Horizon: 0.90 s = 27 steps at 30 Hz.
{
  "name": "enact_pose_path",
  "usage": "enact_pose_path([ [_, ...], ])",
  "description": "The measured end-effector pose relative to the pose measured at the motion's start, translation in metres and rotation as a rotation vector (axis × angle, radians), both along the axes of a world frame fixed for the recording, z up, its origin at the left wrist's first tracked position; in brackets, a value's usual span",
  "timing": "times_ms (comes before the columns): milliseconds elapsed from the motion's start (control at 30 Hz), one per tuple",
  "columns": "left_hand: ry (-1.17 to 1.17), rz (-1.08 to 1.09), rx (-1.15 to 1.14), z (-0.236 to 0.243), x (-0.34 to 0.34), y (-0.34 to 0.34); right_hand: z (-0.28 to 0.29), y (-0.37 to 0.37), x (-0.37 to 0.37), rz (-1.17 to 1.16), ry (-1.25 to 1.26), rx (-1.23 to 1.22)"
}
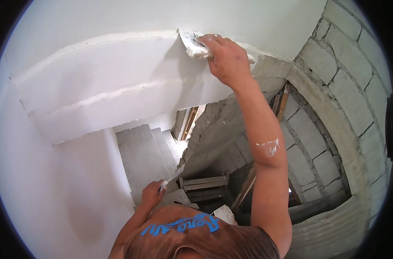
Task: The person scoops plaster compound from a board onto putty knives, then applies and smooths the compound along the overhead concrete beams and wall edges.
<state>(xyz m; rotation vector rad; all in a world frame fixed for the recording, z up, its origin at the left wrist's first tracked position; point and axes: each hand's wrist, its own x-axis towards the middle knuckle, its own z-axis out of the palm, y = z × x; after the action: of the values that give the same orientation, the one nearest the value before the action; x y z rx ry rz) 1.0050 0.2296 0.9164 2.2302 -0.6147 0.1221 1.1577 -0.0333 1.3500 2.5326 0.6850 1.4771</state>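
Note:
My right arm is raised toward the white plastered beam (118,64). Closed around a plaster-smeared plastering trowel (188,43), my right hand (229,60) holds it against the beam's upper edge. A thick lump of wet white plaster (199,52) clings to the tool, whose handle is hidden by my fingers. Lower down, near my body, my left hand (153,193) grips a putty knife (175,173) by its handle, the thin blade pointing up and right. White plaster is smeared on my right forearm near the elbow.
Below the beam, grey concrete steps (140,144) lead down. A rough concrete edge (196,134) borders the opening. At the right rises a bare block wall (347,73). Wooden planks (246,185) and a slatted wooden frame (205,183) stand below. Corrugated sheeting (330,233) lies lower right.

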Motion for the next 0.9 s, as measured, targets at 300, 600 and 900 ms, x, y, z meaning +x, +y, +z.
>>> enact_pose_path([
  [300,0.016,0.027,-0.01,0.0,-0.002,0.006,-0.01,0.007,-0.035,-0.017,0.231,-0.091],
  [600,0.057,0.091,-0.018,-0.01,-0.003,0.021,0.005,0.044,-0.024,0.137,-0.075,-0.044],
  [900,0.019,0.05,-0.031,-0.007,-0.002,0.012,-0.028,0.06,-0.028,0.021,0.024,0.023],
])
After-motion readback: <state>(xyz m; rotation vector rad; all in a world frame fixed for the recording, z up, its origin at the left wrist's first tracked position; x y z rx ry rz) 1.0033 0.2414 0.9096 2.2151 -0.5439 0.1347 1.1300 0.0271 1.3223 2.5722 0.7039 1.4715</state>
